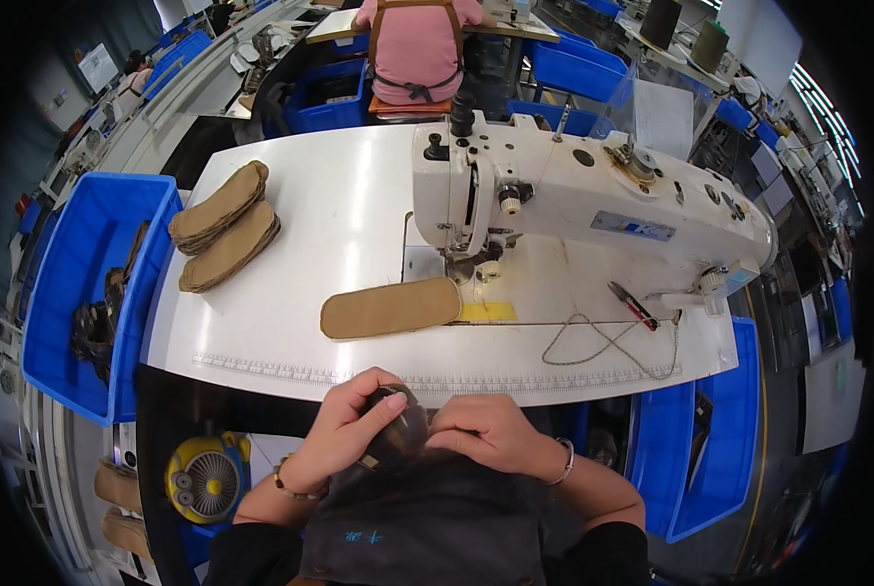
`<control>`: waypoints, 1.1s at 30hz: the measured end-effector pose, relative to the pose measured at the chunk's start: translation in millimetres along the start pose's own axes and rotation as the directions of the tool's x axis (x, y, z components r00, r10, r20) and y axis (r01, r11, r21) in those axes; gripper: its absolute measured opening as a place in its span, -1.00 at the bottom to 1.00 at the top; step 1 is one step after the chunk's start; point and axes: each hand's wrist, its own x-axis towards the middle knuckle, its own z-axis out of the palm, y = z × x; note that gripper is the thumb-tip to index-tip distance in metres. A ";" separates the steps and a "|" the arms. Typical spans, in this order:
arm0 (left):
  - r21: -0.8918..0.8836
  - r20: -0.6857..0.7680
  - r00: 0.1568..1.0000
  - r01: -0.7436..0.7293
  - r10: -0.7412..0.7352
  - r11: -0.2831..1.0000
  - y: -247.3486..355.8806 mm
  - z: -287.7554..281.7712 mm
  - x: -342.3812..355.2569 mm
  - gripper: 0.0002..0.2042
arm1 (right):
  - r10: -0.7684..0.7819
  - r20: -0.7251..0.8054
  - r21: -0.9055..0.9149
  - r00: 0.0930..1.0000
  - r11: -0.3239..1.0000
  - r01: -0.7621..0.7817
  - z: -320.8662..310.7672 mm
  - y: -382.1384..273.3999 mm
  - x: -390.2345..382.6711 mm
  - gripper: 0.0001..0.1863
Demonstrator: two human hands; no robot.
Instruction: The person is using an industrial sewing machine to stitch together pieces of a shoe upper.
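In front of my lap, just below the table edge, my left hand (361,422) is closed around a dark, rounded, pliable-looking piece (398,441), thumb on top. My right hand (488,436) has its fingers bent and pinched at that piece's right edge; its fingertips are partly hidden. Beyond the hands, a tan elongated pad with rounded ends (390,309) lies flat, its right end close to the needle area of a white sewing machine (574,186). Two stacks of similar tan pads, a far stack (218,209) and a nearer stack (230,248), rest at the table's left.
Red-and-black thread snips (632,305) and a loose looped cord (583,354) lie on the white table (300,225) at right. A printed ruler (359,377) follows its front edge. Blue bins flank it, left (66,244) and right (740,439). A yellow fan (207,479) sits below.
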 end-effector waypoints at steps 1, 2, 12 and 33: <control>0.231 0.051 0.998 -0.045 0.034 0.972 15.0 -5.1 1.5 -0.84 | -0.186 0.001 -0.321 0.983 0.931 0.176 -10.2 3.7 5.3 -0.78; 0.467 0.105 0.993 -0.090 0.045 0.880 29.5 -9.2 4.4 -0.82 | -0.317 -0.013 -0.530 0.948 0.807 0.262 -21.1 8.9 11.8 -0.77; 0.680 0.416 0.907 -0.259 -0.070 0.686 50.4 -23.0 164.1 -0.85 | -0.173 0.219 -0.829 0.960 0.485 0.277 -42.3 65.7 71.9 -0.51; 0.614 0.278 0.958 -0.119 -0.072 0.780 8.4 -39.1 205.6 -0.83 | -0.306 0.271 -0.769 0.913 0.502 0.396 -52.2 80.7 87.5 -0.86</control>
